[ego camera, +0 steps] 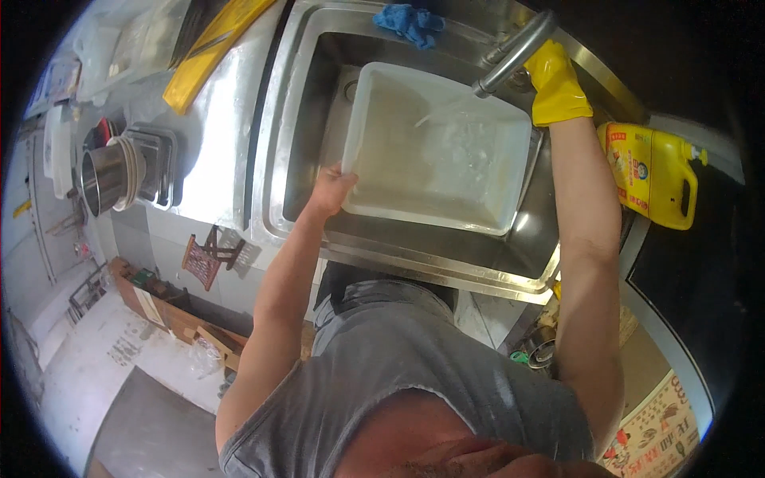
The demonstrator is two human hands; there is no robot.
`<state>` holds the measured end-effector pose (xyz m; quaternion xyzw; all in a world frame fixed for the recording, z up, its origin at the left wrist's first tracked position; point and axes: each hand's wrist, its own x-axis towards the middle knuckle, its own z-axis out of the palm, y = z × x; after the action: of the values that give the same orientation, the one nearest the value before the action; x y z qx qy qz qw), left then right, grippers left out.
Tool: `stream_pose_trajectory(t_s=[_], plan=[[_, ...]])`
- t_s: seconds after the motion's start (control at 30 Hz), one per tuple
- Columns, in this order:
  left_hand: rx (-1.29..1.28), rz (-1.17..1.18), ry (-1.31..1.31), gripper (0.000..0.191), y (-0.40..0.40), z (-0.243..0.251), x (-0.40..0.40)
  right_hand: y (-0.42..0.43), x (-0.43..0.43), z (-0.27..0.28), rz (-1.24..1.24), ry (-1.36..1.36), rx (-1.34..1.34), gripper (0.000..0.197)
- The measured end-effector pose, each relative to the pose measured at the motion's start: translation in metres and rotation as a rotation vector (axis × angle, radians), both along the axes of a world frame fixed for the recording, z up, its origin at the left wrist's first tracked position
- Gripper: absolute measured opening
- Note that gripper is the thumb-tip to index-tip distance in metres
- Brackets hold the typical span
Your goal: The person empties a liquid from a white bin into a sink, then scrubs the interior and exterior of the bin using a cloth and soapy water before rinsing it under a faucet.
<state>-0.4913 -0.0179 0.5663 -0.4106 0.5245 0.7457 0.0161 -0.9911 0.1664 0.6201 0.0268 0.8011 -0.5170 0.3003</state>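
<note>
My left hand (333, 190), bare, grips the left rim of a white rectangular plastic tub (412, 149), which stands tilted in a stainless steel sink (478, 251). Water runs from the metal faucet spout (508, 60) into the tub, and the water inside it is stirred up at the right. My right hand (556, 83) wears a yellow rubber glove and is behind the spout, at the faucet's base; its fingers are partly hidden, so its hold cannot be told. A blue cloth (409, 24) lies on the sink's far rim.
A yellow jug (651, 173) with a handle lies right of the sink. On the steel counter (209, 149) at left are a yellow slicer-like board (209, 60), a steel pot (98, 182) and stacked bowls and trays. A small folding stool (206, 260) stands on the floor.
</note>
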Motion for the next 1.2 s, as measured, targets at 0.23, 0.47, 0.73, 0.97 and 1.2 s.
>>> stream_pose_trajectory(t_s=[0.23, 0.47, 0.73, 0.97, 1.2], plan=[[0.110, -0.046, -0.055, 0.031, -0.002, -0.004, -0.012, 0.060, 0.033, 0.012, 0.496, 0.881, 0.318, 0.040], [0.025, -0.189, -0.344, 0.053, -0.013, 0.009, -0.021, 0.173, 0.228, -0.024, 0.034, 0.046, 0.182, 0.047], [0.200, 0.192, -0.288, 0.066, -0.032, -0.069, -0.047, 0.164, 0.241, -0.079, -0.354, -0.021, 0.135, 0.053], [0.246, 0.486, -0.190, 0.055, -0.004, -0.046, -0.050, 0.146, 0.236, -0.021, -0.403, 0.201, 0.149, 0.059], [0.022, 0.353, -0.067, 0.041, -0.011, 0.030, -0.025, 0.139, 0.242, -0.019, -0.346, 0.073, -0.070, 0.057]])
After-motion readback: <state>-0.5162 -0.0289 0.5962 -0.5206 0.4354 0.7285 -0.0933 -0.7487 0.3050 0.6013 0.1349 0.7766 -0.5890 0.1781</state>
